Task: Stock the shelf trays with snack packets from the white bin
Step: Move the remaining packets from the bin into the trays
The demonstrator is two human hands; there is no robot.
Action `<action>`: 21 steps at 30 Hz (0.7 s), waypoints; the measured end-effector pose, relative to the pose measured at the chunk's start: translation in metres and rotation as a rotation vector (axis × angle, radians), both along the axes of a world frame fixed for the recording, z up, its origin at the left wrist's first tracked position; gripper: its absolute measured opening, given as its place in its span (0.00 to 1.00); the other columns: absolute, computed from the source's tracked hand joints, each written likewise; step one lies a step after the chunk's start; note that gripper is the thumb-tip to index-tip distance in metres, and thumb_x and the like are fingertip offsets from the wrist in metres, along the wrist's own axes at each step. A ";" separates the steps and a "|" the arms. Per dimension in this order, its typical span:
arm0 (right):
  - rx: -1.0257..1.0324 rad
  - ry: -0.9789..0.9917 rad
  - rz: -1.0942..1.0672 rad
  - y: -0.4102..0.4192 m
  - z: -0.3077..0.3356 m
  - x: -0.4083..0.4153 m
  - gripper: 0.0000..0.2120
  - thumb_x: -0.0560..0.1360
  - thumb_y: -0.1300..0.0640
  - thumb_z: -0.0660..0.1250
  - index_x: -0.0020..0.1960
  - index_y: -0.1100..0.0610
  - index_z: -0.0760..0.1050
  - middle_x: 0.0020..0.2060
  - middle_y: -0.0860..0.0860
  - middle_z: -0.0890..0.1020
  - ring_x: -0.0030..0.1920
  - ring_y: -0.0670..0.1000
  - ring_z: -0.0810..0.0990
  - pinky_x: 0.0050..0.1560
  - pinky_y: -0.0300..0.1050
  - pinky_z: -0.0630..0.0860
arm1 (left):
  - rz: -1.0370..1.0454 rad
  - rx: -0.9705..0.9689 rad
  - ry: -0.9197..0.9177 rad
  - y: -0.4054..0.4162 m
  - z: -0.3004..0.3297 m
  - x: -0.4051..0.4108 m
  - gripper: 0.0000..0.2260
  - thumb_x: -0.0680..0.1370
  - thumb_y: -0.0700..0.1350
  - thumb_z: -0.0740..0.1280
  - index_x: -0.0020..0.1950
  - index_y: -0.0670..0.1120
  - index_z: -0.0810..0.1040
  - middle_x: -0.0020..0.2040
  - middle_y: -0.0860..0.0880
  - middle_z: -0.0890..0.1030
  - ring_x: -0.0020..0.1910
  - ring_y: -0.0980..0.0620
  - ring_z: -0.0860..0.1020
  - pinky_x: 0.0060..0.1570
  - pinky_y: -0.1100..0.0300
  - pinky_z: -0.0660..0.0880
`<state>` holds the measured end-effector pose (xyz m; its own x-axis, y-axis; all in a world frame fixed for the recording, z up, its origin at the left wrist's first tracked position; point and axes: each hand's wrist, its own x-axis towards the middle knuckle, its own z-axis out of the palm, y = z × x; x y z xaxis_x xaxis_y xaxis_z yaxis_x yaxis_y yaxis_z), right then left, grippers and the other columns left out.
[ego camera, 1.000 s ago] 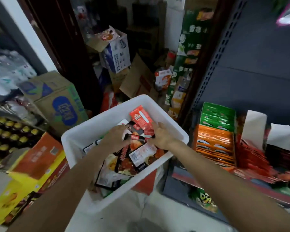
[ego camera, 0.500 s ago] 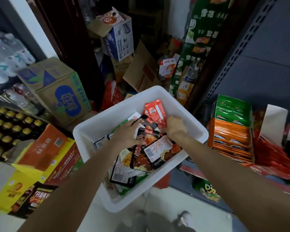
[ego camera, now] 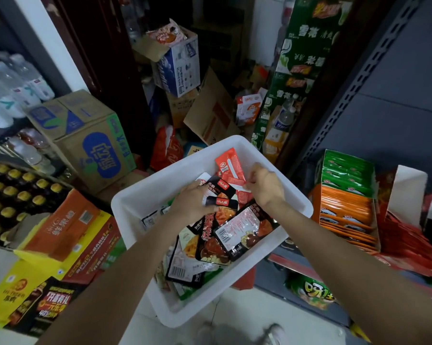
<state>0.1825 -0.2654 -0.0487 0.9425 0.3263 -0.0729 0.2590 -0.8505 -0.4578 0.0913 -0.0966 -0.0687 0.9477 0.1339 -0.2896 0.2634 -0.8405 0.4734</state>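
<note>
My left hand (ego camera: 193,204) rested on black snack packets (ego camera: 216,195) in the white bin (ego camera: 135,207), fingers curled over their edge — gripping them, as far as I could tell. My right hand (ego camera: 266,186) pinched a red packet (ego camera: 228,166) just beyond. The bin held mixed packets; rightward, shelf trays (ego camera: 347,207) held green and orange ones.

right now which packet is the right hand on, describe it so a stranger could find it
Start at the white bin in the middle, beside the shelf. At its far end the right hand pinches a red packet standing up against the far wall. It is bright red with a white stripe; the packets nearer you are mostly black.
</note>
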 end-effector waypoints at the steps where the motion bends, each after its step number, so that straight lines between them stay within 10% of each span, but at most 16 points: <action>1: 0.043 -0.027 0.002 -0.001 0.003 0.000 0.09 0.73 0.61 0.69 0.52 0.58 0.73 0.48 0.56 0.82 0.51 0.58 0.79 0.49 0.50 0.76 | 0.050 -0.060 -0.064 -0.002 0.005 0.003 0.27 0.78 0.51 0.65 0.74 0.42 0.64 0.76 0.45 0.60 0.74 0.48 0.59 0.70 0.58 0.56; 11: 0.537 0.288 -0.061 -0.019 0.055 0.000 0.05 0.76 0.61 0.68 0.47 0.62 0.81 0.39 0.54 0.82 0.34 0.49 0.80 0.43 0.47 0.78 | 0.370 -1.060 -0.161 -0.033 0.054 0.024 0.09 0.82 0.47 0.57 0.55 0.45 0.74 0.51 0.49 0.80 0.51 0.53 0.79 0.58 0.61 0.74; 21: 0.665 0.150 -0.282 -0.046 0.052 -0.007 0.04 0.76 0.58 0.68 0.50 0.55 0.79 0.46 0.55 0.83 0.44 0.54 0.83 0.48 0.52 0.81 | 0.308 -1.179 -0.153 -0.066 0.079 0.025 0.13 0.75 0.41 0.70 0.57 0.41 0.71 0.50 0.46 0.81 0.43 0.53 0.83 0.37 0.60 0.80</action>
<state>0.1755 -0.3113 0.0034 0.9926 0.0929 -0.0785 -0.0342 -0.4061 -0.9132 0.1166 -0.1626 0.0098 0.9577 0.0895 -0.2736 0.2503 0.2101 0.9451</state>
